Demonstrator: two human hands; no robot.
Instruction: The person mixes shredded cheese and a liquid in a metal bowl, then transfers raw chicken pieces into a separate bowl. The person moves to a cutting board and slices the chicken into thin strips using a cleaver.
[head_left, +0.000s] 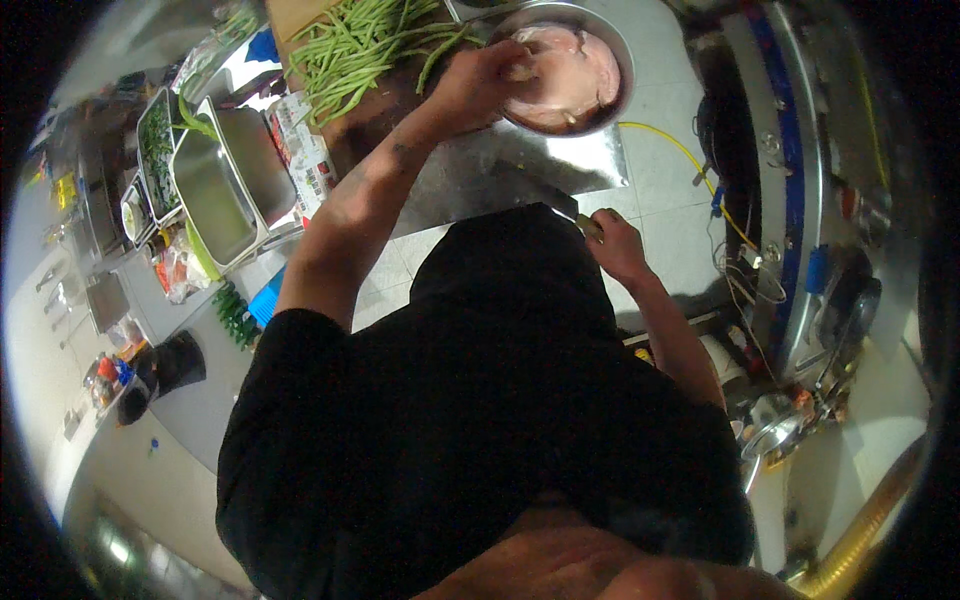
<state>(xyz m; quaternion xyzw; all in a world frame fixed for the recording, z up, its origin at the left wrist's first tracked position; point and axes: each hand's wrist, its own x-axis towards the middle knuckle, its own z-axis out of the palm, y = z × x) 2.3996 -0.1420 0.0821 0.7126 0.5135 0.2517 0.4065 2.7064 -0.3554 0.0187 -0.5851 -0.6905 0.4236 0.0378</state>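
Blurred, my left hand (487, 79) reaches over the near-left rim of a round steel bowl (628, 71). Pale pink raw meat (581, 75) fills much of that bowl. Whether the fingers grip a piece of it is unclear. Down at the right, beside the table edge, my right hand (621, 244) is closed around the handle of a knife (559, 199). Its dark blade points up and left, partly lost against the table. Long green beans (360, 64) lie heaped on a brown cutting board (364, 142), left of the bowl.
The steel table (450, 184) ends just before my body. Deep steel pans (214, 187) stand to the left, one with chopped greens (157, 154). A printed carton (300, 157) adjoins the board. Across the tiled floor at right runs a yellow hose or cable (667, 135).
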